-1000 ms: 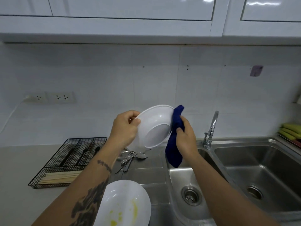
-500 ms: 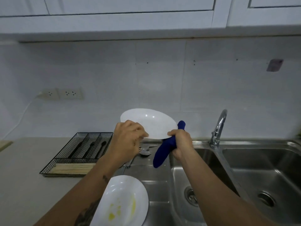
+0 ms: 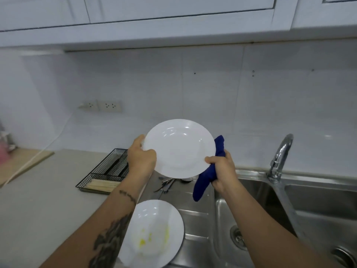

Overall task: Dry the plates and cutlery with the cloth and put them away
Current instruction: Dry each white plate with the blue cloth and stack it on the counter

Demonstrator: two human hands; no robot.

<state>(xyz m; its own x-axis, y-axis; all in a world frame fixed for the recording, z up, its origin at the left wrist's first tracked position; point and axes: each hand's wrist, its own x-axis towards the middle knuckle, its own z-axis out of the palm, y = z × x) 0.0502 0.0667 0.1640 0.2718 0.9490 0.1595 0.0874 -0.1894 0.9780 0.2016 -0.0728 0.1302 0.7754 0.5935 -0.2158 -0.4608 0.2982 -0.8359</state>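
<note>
A white plate (image 3: 178, 147) is held up in the air over the drainboard, its hollow face turned to me. My left hand (image 3: 140, 158) grips its left rim. My right hand (image 3: 222, 169) holds a rolled dark blue cloth (image 3: 204, 180) against the plate's right rim, thumb on the edge. A second white plate (image 3: 154, 233) with yellow smears lies on the steel drainboard (image 3: 195, 215) below. Several pieces of cutlery (image 3: 166, 185) lie on the drainboard under the raised plate, partly hidden.
A black wire cutlery tray (image 3: 104, 174) with wooden chopsticks stands on the grey counter (image 3: 38, 200) to the left. A double steel sink (image 3: 270, 209) with a tap (image 3: 280, 155) lies to the right. White wall cabinets (image 3: 173, 14) hang overhead. Wall sockets (image 3: 104, 106) sit at the back.
The plate has been turned over from showing its underside to showing its hollow face. The cloth stays at its right rim. The view has swung to the left.
</note>
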